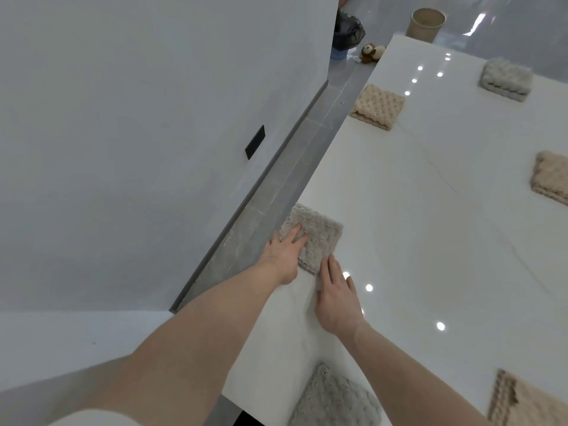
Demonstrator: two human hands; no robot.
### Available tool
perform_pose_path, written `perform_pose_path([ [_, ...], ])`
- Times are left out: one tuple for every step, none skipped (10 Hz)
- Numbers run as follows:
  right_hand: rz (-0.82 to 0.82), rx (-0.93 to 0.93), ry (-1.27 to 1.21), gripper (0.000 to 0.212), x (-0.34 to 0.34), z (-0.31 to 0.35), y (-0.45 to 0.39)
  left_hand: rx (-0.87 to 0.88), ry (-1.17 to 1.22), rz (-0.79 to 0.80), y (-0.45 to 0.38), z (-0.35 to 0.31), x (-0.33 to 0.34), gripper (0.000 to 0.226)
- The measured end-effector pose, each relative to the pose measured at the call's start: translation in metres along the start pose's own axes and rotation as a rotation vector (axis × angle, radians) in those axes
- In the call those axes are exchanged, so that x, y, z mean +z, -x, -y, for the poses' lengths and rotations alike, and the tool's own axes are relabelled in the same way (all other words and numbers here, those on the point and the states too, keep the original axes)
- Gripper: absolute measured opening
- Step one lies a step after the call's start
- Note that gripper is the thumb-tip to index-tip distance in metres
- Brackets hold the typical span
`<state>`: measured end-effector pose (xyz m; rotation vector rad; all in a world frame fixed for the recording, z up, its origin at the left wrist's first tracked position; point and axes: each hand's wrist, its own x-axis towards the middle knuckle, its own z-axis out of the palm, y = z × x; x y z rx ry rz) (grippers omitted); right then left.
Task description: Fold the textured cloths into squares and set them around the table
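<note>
Near table (430, 210) edge: nubby grey square cloth (316, 238) (both hands flat).

Six folded textured cloths (313, 238) spaced along the white table (415, 226) edges, grey and beige squares.

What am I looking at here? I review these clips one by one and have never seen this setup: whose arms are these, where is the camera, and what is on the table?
There is no machine: a person wears a wide-angle camera on the head, looking down at their own bare arms. The white table carries folded textured cloths set along its edges. The left hand lies flat on a grey cloth at the near edge; the right hand rests with straight fingers at that cloth's near corner. Neither hand grips anything. Other folded cloths: beige, grey, beige, and two at the bottom edge, grey and beige. A plush toy lies on the floor beyond.
</note>
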<state>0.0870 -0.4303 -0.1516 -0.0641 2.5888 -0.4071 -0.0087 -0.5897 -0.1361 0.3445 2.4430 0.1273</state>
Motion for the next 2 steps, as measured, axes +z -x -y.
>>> perform_pose_path([
  [0.111,-0.004,-0.065,0.078,-0.02,-0.005,0.009,-0.048,-0.039,0.062,0.009,-0.012,-0.017,0.093],
  [0.125,-0.002,-0.186,0.074,-0.034,-0.019,0.028,-0.062,-0.085,-0.054,0.033,-0.032,-0.012,0.09],
])
